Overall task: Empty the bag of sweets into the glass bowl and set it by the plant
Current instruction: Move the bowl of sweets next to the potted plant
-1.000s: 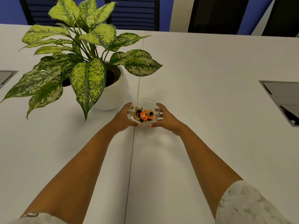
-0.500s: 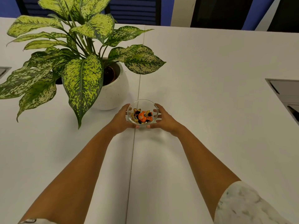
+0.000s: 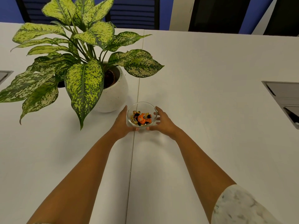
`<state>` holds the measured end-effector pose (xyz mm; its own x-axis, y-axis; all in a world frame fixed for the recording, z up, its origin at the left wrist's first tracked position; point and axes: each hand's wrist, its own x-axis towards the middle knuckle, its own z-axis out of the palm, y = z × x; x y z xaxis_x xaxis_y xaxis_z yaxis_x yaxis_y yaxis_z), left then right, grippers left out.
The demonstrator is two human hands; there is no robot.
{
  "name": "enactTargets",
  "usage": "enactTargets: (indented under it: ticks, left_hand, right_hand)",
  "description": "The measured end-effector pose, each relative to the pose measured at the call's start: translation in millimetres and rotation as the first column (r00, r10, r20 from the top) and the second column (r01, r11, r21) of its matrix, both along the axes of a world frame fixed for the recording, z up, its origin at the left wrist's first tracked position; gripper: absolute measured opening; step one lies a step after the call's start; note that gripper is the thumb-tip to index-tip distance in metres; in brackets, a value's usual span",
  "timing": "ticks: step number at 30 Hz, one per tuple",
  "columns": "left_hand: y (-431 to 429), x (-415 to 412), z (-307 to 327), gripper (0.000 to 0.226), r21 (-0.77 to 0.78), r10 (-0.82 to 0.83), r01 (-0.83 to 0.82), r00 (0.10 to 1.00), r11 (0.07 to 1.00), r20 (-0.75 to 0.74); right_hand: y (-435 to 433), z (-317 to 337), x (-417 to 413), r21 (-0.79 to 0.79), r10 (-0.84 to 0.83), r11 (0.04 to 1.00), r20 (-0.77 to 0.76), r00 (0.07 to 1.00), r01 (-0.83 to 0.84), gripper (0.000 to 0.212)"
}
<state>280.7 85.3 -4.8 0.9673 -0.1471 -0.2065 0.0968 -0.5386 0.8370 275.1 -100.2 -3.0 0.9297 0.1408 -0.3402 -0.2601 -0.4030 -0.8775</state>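
A small clear glass bowl [image 3: 142,106] sits on the white table, just right of the front of the plant's round white pot [image 3: 113,96]. Orange, black and gold wrapped sweets [image 3: 141,118] lie in it. My left hand [image 3: 120,122] cups the bowl's left side and my right hand [image 3: 161,121] cups its right side, thumbs along the near rim. The plant [image 3: 84,78] has large speckled green-yellow leaves hanging over the table to the left. The sweets bag is out of sight.
The table [image 3: 202,78] has a seam running from the bowl toward me. A recessed grey cable hatch [image 3: 284,97] lies at the right edge, another [image 3: 4,75] at the left. Dark chairs stand beyond the far edge.
The bowl and both hands stay in the same spot beside the pot. Only my head camera has shifted a little.
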Motion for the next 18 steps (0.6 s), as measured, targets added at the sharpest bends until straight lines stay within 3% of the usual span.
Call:
enactTargets:
  ticks: [12,18]
  left_hand:
    - [-2,-26,7,0.077,0.035,-0.028,0.023,0.990,0.999,0.135]
    - [-9,-49,26,0.075,0.129,-0.044,0.025,0.988,0.991,0.146]
  right_hand:
    - [-5,16,-26,-0.013,-0.044,0.999,0.018,0.999,0.044,0.089]
    - [-19,45,-65,-0.182,0.028,0.983,0.148,0.989,-0.001,0.066]
